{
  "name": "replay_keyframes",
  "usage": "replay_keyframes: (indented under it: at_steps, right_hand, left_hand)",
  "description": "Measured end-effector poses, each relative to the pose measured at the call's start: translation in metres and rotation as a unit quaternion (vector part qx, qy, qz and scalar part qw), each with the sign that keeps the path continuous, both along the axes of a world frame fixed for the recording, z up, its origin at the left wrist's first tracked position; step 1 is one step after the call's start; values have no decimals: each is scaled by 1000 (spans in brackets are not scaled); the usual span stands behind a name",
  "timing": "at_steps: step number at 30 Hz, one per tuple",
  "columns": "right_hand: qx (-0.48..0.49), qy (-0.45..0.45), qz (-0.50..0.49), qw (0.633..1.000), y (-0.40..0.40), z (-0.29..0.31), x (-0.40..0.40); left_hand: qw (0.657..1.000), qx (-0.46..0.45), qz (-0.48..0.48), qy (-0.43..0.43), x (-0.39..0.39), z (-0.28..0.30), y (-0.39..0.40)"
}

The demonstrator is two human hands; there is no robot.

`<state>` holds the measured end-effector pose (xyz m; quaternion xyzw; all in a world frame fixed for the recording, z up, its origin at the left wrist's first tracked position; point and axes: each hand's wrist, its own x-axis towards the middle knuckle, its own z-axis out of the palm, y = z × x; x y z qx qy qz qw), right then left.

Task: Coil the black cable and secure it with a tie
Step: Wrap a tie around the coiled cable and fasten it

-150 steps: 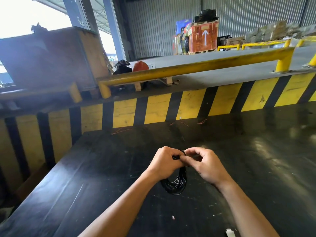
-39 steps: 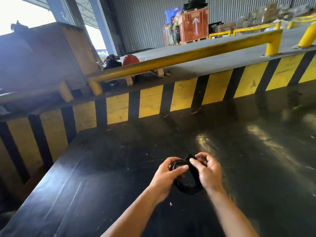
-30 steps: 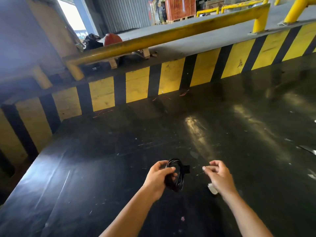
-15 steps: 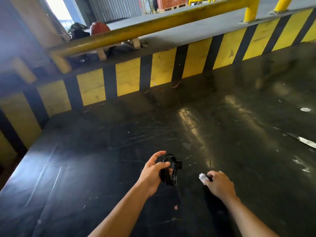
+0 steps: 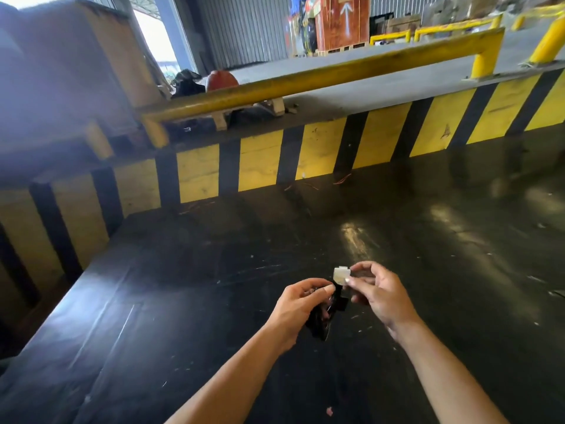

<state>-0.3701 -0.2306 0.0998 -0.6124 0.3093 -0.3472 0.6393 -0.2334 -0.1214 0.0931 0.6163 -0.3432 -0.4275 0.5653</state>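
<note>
Squeezing the cable [image 5: 321, 319] in clenched left hand [image 5: 298, 310] fingers to keep loops together, pinching white tie [image 5: 341, 275] in right hand [image 5: 379, 293] fingers, ready for wrapping.

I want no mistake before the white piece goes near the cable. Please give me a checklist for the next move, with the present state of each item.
1. Coiled black cable gripped in the left hand: ok.
2. Small white piece pinched in the right hand fingertips: ok.
3. White piece close to the coil, just above it: ok.
4. Coil already bound by a tie: cannot tell, the left hand covers much of it.
5. White piece is really the tie: cannot tell, too small.
6. Both hands raised over the black table: ok.
</note>
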Motion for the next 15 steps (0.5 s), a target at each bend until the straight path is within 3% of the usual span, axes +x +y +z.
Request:
replay_keyframes:
  at_steps: [9, 15]
  right_hand:
    - [-117, 42, 25, 992, 1, 36, 6]
    - [-289, 158, 84, 941, -12, 51, -4]
  left_hand:
    - [998, -51, -14, -37, 4, 29, -11]
    - [995, -45, -28, -90, 11, 40, -11]
